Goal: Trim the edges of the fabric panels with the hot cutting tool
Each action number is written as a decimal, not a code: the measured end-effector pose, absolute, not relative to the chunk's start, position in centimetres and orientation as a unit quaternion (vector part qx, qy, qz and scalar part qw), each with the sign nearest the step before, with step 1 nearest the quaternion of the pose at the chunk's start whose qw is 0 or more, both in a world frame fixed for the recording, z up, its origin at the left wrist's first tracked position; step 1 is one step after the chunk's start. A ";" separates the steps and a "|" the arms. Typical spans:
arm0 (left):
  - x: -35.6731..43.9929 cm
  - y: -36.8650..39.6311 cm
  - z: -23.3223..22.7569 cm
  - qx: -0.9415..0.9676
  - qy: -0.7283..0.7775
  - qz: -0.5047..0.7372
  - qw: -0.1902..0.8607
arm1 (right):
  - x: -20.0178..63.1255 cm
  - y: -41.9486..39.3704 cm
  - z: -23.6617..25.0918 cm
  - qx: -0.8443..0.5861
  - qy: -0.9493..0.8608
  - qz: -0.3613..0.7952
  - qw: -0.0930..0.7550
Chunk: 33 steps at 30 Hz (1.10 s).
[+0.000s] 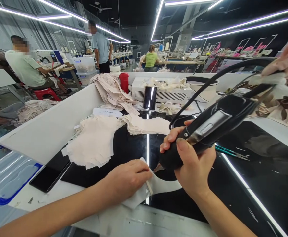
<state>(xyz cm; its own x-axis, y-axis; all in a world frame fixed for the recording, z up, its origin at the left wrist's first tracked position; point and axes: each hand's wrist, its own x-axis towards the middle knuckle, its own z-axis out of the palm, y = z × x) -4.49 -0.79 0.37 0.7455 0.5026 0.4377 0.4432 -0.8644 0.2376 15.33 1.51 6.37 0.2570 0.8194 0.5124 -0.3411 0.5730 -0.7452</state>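
Steadying is best being done with curved cream fabric (167,186) pinched by left fingers (142,166), black corded tool (209,126) gripped by right fingers (186,152).

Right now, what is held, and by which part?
The right hand grips a black corded tool by its lower end; the left hand seems to pinch curved cream cloth near its left end.

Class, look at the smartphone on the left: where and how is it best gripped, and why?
Probably at the near end of the smartphone, pinched across its two long edges, coming from above on the near side. It lies flat and is long and thin, so a pinch across its width should suit; the stack of cream fabric pieces crowds its far end.
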 end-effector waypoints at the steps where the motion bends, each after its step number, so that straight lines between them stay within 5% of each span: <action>1: -4.5 -0.8 0.3 0.932 0.253 0.252 0.058 | 15.3 1.5 6.3 -0.253 -0.474 0.385 0.751; 33: -4.5 -0.9 1.3 0.942 0.228 0.247 0.021 | 17.9 -0.4 7.5 -0.280 -0.466 0.343 0.766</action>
